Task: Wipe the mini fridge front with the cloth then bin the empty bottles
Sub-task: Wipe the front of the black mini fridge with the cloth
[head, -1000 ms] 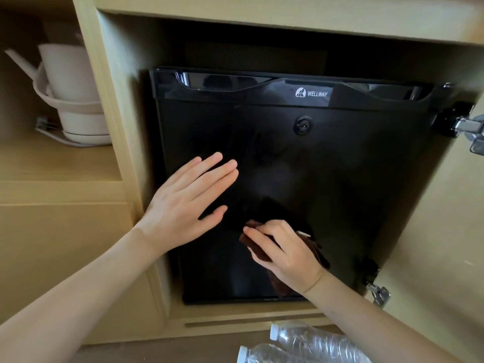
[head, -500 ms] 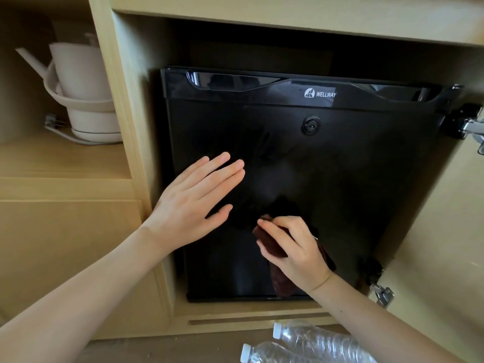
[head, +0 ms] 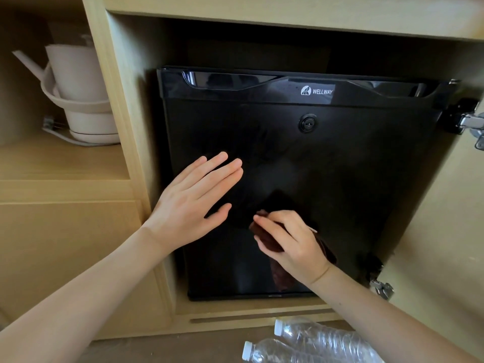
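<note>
Cloth (head: pixel 281 277) pinched in right hand (head: pixel 293 247) sits low on mini fridge front (head: pixel 340 166), most door up-right; left hand (head: pixel 191 205) flat, fingers straight.

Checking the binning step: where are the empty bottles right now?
Head view, bottom right: two bottles lie on the floor just below the mini fridge.

Black fridge (head: pixel 340 179), dark brown cloth (head: pixel 272 242), beige kettle (head: pixel 78 82).

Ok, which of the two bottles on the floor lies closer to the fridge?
The right-hand bottle, just below the cabinet's base; the other bottle lies lower in the view, nearer the camera.
</note>
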Demonstrator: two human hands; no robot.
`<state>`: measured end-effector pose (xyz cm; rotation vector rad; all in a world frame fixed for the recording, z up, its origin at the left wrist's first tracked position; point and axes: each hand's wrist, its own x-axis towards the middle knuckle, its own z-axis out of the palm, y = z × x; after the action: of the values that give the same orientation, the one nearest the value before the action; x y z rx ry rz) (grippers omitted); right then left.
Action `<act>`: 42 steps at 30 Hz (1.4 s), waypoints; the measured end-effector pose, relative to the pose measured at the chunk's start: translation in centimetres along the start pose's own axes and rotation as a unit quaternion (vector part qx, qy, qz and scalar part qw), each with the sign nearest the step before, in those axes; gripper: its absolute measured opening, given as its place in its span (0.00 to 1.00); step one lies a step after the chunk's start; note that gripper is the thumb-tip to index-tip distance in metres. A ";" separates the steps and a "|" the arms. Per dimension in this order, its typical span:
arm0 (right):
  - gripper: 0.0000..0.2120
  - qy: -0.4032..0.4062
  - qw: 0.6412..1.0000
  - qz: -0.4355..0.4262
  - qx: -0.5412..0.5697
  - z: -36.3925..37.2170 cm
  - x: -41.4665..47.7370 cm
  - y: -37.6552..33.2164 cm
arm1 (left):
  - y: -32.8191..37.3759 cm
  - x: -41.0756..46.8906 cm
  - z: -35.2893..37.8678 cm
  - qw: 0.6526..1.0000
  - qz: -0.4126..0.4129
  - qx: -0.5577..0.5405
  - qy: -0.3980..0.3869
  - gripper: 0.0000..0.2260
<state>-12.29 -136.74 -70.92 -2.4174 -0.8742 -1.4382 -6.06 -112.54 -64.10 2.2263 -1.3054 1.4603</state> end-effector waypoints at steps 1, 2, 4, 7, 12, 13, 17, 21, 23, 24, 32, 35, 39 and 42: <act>0.17 -0.021 1.000 -0.009 -0.003 -0.1 -0.4 0.1 | 0.0 0.0 -0.1 1.000 0.000 0.003 -0.001 0.25; 0.18 -0.032 0.999 -0.013 -0.003 -0.2 -0.4 0.1 | 0.0 0.0 -0.1 1.000 0.000 0.005 -0.001 0.25; 0.18 -0.014 1.000 0.001 0.009 -0.6 0.4 0.1 | 0.0 0.0 -0.1 1.000 0.000 0.004 0.000 0.25; 0.18 0.089 0.994 0.045 0.031 -1.4 2.8 0.5 | -0.1 0.0 -0.1 1.000 0.002 0.006 0.002 0.25; 0.19 0.096 0.994 0.048 0.028 0.1 2.8 0.0 | 0.0 0.0 0.1 1.000 0.001 0.004 0.004 0.25; 0.19 0.059 0.997 0.028 0.028 0.7 1.7 -0.3 | -0.1 0.0 0.1 1.000 0.001 0.003 0.004 0.25; 0.19 -0.082 0.996 -0.029 0.008 1.4 -2.1 -0.8 | -0.1 0.0 0.1 1.000 0.004 0.003 -0.002 0.26; 0.19 0.011 0.998 0.039 0.050 0.0 0.1 -0.4 | -0.1 -0.1 0.2 1.000 0.003 0.005 0.000 0.25; 0.19 0.111 0.990 0.072 0.052 -1.0 2.6 0.5 | -0.2 -0.1 0.2 1.000 0.005 0.008 0.002 0.25; 0.19 0.140 0.986 0.076 0.044 -1.3 3.6 0.8 | -0.2 -0.1 0.3 1.000 0.006 0.009 0.004 0.25; 0.18 -0.083 0.996 -0.026 0.012 1.5 -2.3 -1.1 | -0.2 -0.1 0.4 1.000 0.006 0.003 -0.001 0.25; 0.17 -0.087 0.996 -0.011 0.027 1.1 -2.1 -1.0 | -0.3 -0.1 0.2 1.000 0.006 0.007 -0.001 0.25; 0.19 0.094 0.985 0.106 0.098 0.0 1.8 -0.7 | -0.2 -0.1 0.2 1.000 0.005 0.006 -0.004 0.25; 0.20 0.150 0.970 0.147 0.120 0.3 2.9 -0.9 | -0.2 -0.1 0.4 1.000 0.005 0.006 0.004 0.25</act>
<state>-11.57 -134.71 -68.68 -1.9845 -0.5557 -1.4385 -5.65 -112.56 -64.34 2.2215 -1.3122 1.4820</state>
